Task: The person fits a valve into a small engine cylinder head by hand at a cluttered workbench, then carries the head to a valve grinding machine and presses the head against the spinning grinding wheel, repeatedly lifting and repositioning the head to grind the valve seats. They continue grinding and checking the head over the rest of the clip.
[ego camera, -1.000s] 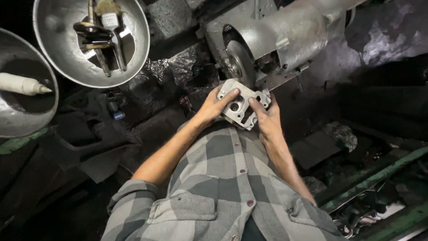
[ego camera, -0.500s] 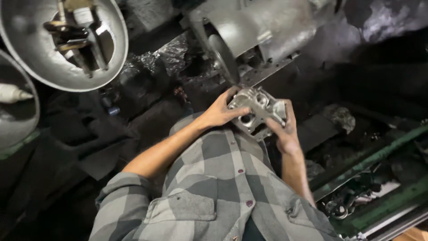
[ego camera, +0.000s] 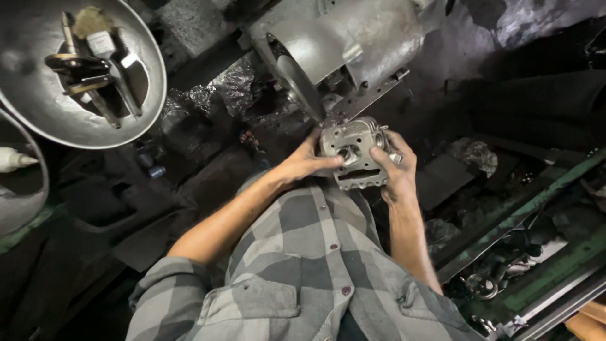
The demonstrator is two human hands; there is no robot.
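A grey cast-metal engine part [ego camera: 355, 155] with round ports and a flat flange is held in front of my chest by both hands. My left hand [ego camera: 302, 165] grips its left side, thumb across the face. On its right side my right hand [ego camera: 396, 170] clasps it with fingers curled over the top edge. Just above the part sits a large silver engine casing [ego camera: 353, 44] with a disc-shaped piece [ego camera: 297, 85] at its left end. My grey plaid shirt fills the bottom of the view.
A wide metal bowl [ego camera: 38, 120] at the upper left holds several tools and small parts. A second bowl [ego camera: 25, 202] at the left edge holds a white tube. Crumpled foil [ego camera: 230, 85] lies on the dark greasy floor. Green metal rails [ego camera: 524, 208] and loose hardware lie at the lower right.
The engine part has turned in my hands so its ported face shows more squarely. The view has shifted, moving the bowls left and the casing toward the centre.
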